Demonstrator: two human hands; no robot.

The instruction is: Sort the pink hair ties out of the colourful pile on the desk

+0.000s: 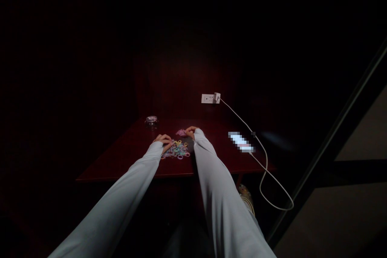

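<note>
A loose pile of small coloured hair ties (178, 152) lies on the dark red table, yellow, purple, pink and greenish ones among them. My left hand (163, 141) rests at the pile's left edge, its fingers bent together over the ties; what is between the fingertips is too small to make out. Just behind the pile sits a separate pink cluster of hair ties (181, 132). Against its right side is my right hand (191, 132), fingers curled and closed, their tips partly hidden. Both arms wear long pale sleeves.
A round clear jar (151, 120) stands at the table's back left. On the right lies a lit phone (241, 142), its white cable (266, 157) looping past the table edge up to a charger (217, 97) in the wall socket (207, 98). The surroundings are very dark.
</note>
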